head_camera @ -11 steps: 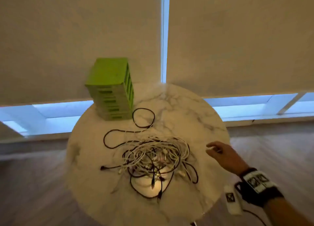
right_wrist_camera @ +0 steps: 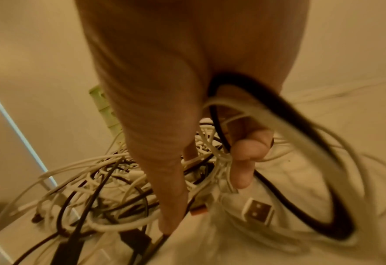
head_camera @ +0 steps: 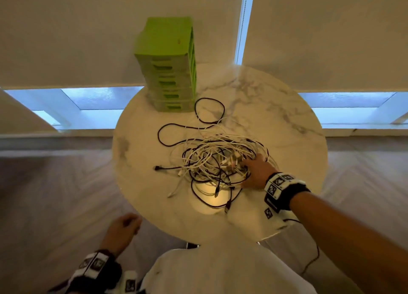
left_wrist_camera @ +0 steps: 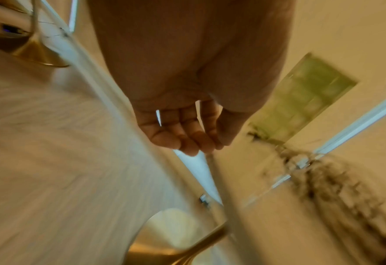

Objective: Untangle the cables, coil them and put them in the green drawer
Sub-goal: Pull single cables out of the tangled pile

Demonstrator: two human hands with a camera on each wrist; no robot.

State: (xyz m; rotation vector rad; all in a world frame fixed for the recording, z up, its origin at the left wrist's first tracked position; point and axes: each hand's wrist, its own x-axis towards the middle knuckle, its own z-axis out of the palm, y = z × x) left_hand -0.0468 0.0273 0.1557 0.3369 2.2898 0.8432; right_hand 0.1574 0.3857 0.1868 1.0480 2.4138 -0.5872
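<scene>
A tangle of white and black cables (head_camera: 216,161) lies in the middle of the round marble table (head_camera: 276,108). One black cable loop (head_camera: 209,110) trails toward the green drawer unit (head_camera: 170,66), which stands at the table's back left with its drawers closed. My right hand (head_camera: 254,170) reaches into the right side of the tangle. In the right wrist view its fingers (right_wrist_camera: 248,147) curl round black and white strands, near a white USB plug (right_wrist_camera: 257,211). My left hand (head_camera: 123,229) hangs off the table's near left edge, fingers loosely curled (left_wrist_camera: 187,136), holding nothing.
Pale roller blinds and low window strips run behind the table. Wood floor surrounds it. My white clothing (head_camera: 220,271) fills the bottom centre. A gold table leg (left_wrist_camera: 187,251) shows below the tabletop. Bare marble lies right of and behind the tangle.
My right hand has moved left from beside the table's right edge into the cable tangle and closed on strands. The head view has tilted down, and my left hand has come into view.
</scene>
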